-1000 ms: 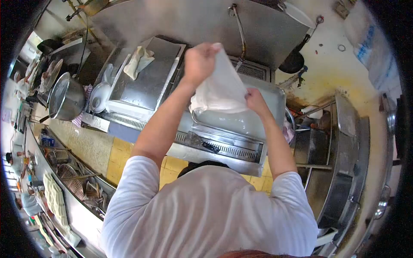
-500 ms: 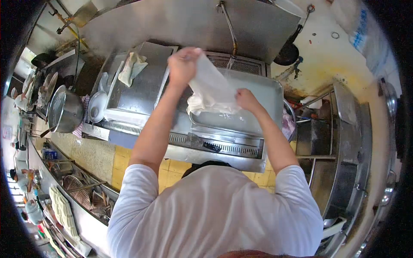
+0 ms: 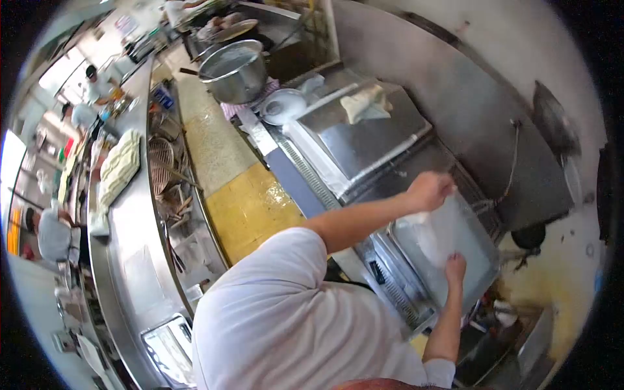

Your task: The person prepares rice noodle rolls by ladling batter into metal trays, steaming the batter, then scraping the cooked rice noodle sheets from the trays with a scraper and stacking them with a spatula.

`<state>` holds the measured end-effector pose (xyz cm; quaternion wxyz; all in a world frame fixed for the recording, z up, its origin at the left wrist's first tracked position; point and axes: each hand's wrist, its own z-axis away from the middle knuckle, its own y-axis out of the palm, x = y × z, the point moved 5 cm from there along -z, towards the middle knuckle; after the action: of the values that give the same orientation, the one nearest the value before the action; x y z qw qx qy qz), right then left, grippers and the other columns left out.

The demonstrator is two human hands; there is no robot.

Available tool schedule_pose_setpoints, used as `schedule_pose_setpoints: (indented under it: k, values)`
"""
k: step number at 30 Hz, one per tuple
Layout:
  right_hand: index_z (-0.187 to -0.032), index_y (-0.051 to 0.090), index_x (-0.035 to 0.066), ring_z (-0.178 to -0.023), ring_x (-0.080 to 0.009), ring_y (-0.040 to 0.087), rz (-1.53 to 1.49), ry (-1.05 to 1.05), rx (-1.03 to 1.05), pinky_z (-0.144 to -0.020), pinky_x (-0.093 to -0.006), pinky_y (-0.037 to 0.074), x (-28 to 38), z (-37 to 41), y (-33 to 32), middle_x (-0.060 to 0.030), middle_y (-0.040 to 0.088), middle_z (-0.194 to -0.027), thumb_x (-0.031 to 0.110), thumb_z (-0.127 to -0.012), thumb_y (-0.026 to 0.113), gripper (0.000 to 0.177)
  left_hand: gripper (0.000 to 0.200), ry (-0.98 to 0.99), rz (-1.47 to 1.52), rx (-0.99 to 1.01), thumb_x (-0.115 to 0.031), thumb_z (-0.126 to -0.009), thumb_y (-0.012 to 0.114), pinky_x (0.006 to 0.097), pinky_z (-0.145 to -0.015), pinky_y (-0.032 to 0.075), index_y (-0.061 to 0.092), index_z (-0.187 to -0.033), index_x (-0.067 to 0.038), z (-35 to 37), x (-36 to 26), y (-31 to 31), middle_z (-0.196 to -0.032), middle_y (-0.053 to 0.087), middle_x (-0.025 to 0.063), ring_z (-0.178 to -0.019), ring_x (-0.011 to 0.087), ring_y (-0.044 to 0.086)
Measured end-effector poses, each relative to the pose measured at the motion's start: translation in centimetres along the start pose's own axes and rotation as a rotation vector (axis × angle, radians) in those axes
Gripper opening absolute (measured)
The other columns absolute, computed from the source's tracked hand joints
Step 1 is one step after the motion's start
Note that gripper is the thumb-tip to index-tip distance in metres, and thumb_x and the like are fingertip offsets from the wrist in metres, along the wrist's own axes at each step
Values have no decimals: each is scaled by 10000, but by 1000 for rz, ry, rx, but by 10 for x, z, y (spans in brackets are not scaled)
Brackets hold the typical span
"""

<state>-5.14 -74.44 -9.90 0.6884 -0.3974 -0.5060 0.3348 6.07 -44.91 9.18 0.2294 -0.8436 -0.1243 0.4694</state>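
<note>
A thin, wet white cloth (image 3: 434, 239) hangs stretched between my two hands over a metal basin of cloudy water (image 3: 480, 250). My left hand (image 3: 430, 192) is closed on its upper end, above the basin's left side. Lower and nearer the basin's right part, my right hand (image 3: 455, 265) makes a fist on the other end. The part of the cloth inside each fist is hidden. A second, crumpled off-white cloth (image 3: 366, 104) lies on a flat steel cover (image 3: 374, 140), away from both hands.
A thin tap pipe (image 3: 517, 149) comes down behind the basin. Farther left stand a large steel pot (image 3: 235, 75) and a round whitish lid (image 3: 283, 106). A long steel counter (image 3: 133, 260) runs across the yellow floor (image 3: 253, 214). Several people work beyond it.
My view has swung to the left, so more of the counter and floor shows. Both hands still hold the cloth, which now looks narrower and more gathered between them.
</note>
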Motion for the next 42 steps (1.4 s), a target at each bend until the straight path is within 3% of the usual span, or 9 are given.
schedule_pose_setpoints:
  k: [6,9,11,15,18,24,30,35,42]
  values:
    - [-960,654,-42,-979,-475,606,169,-292,-298,-871,-511,478,62,46,-20,-278,665,-987,108,-863,567,199,178,-108,-389,478,-164,-751,670,469,-736,568,744,-878,-64,125,85,116,-828,711,189,-821,384,698]
    - [-975,656,-39,-941,-483,616,151,-189,81,-871,-517,484,26,10,20,-268,669,-983,79,-868,557,188,209,-37,-497,646,-185,-777,658,486,-763,570,750,-885,-32,122,97,149,-878,721,199,-872,394,705]
    - [-975,661,-39,-877,-418,654,215,-41,59,-853,-488,502,-7,-24,22,-231,681,-940,95,-897,557,187,246,-156,-293,522,-215,-731,703,478,-749,561,730,-903,-41,94,82,148,-898,707,201,-857,390,694]
    - [-1161,628,-38,-906,-176,632,-778,-213,-64,-831,-324,509,112,-40,-72,-83,688,-1025,353,-994,580,428,213,-85,34,318,-154,-751,707,477,-783,562,750,-938,-60,14,-5,107,-883,715,191,-895,375,698]
    - [-1216,595,-28,-928,-189,625,-1059,-98,98,-820,-342,502,120,-65,-84,-102,671,-1064,253,-986,546,367,228,-24,81,199,-87,-728,696,462,-792,560,740,-950,-56,-16,-39,61,-893,722,175,-892,374,698]
    - [-1009,641,-101,-799,-251,620,-492,-110,23,-769,-381,485,95,-15,-56,-137,687,-897,73,-884,474,271,160,203,218,-126,-56,-786,671,454,-762,553,716,-937,-29,-45,-28,-8,-898,717,192,-888,376,698]
    - [-900,628,-115,-679,-253,608,-238,-183,5,-640,-386,478,25,24,-69,-129,645,-722,65,-867,472,240,167,-129,278,-346,-132,-905,633,474,-769,532,692,-947,19,-15,27,-56,-881,699,227,-886,413,678]
    - [-907,676,-54,-622,-158,582,-401,68,-58,-541,-334,439,-5,18,-86,-57,644,-721,50,-864,568,156,240,-466,-161,-65,-207,-915,577,493,-855,528,736,-952,-31,17,90,-25,-962,713,218,-949,412,680]
    - [-958,688,-11,-719,-105,578,-537,-233,-39,-638,-293,479,145,24,-137,-4,629,-796,89,-852,692,146,379,114,267,623,-238,-817,757,458,-918,508,695,-1151,-69,22,1,103,-1089,692,227,-1031,386,655]
